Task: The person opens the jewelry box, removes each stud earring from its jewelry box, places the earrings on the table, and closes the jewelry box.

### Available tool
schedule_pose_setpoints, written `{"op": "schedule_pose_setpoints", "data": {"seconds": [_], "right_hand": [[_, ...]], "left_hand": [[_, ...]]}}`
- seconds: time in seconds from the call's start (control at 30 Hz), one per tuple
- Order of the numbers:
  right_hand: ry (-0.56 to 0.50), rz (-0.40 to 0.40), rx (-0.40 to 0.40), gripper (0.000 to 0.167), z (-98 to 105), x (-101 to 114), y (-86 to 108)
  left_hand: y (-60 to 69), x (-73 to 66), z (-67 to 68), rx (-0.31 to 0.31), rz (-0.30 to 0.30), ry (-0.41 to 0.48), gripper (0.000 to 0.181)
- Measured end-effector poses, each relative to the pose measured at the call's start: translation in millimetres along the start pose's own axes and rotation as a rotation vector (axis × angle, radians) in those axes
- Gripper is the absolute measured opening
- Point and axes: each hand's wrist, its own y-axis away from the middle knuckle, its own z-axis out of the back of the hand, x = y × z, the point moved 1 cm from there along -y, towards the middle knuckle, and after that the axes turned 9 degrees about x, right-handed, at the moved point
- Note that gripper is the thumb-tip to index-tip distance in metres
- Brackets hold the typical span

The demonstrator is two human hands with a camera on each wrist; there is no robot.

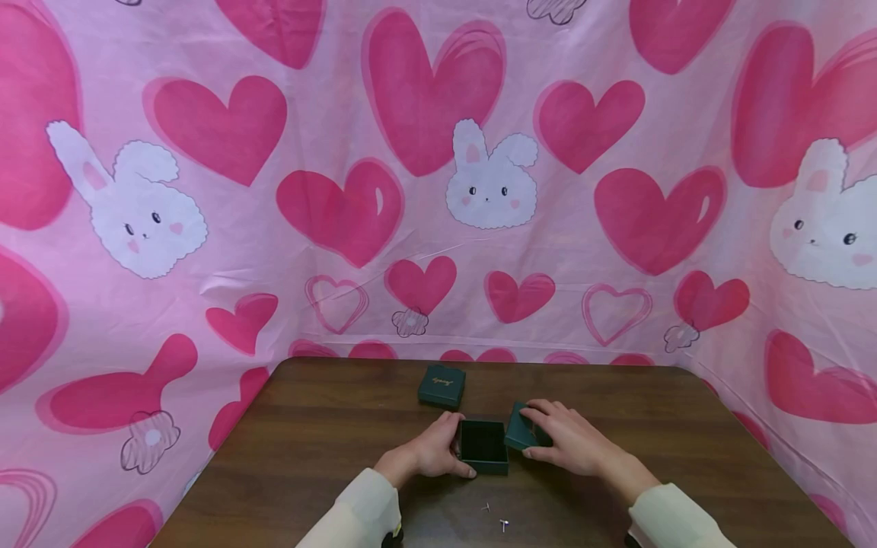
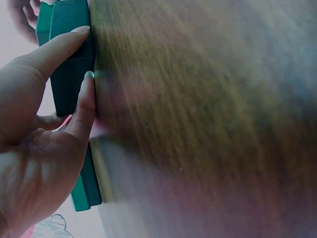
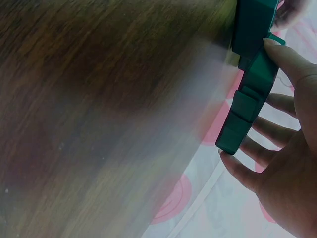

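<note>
An open dark green box (image 1: 483,464) with a black inside sits on the table in front of me. My left hand (image 1: 435,447) grips it from the left, thumb at the near corner. In the left wrist view the thumb lies along the wall of the box (image 2: 73,79). My right hand (image 1: 570,440) holds a green lid (image 1: 518,428) by its edges, tilted, at the box's right side. The right wrist view shows the lid (image 3: 262,74) between thumb and fingers. Two small silver pieces, one a pin-like piece (image 1: 504,525), lie nearer me; their kind is too small to tell.
A second green box (image 1: 441,387), closed, with gold script on its top, stands behind the open one. The brown wooden table (image 1: 329,403) reaches back to a pink cloth (image 1: 425,243) with hearts and rabbits, which hangs behind and at both sides.
</note>
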Motion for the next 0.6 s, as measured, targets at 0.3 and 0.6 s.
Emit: {"op": "schedule_pose_setpoints", "data": {"seconds": [0.3, 0.6], "right_hand": [[0.000, 0.019, 0.036, 0.069, -0.8, 5.0, -0.9], [-0.001, 0.044, 0.040, 0.069, 1.2, 10.1, -1.4]], "left_hand": [[-0.9, 1.0, -1.2, 0.002, -0.003, -0.016, 0.074], [0.3, -1.4, 0.2, -0.002, -0.009, -0.025, 0.075]]}}
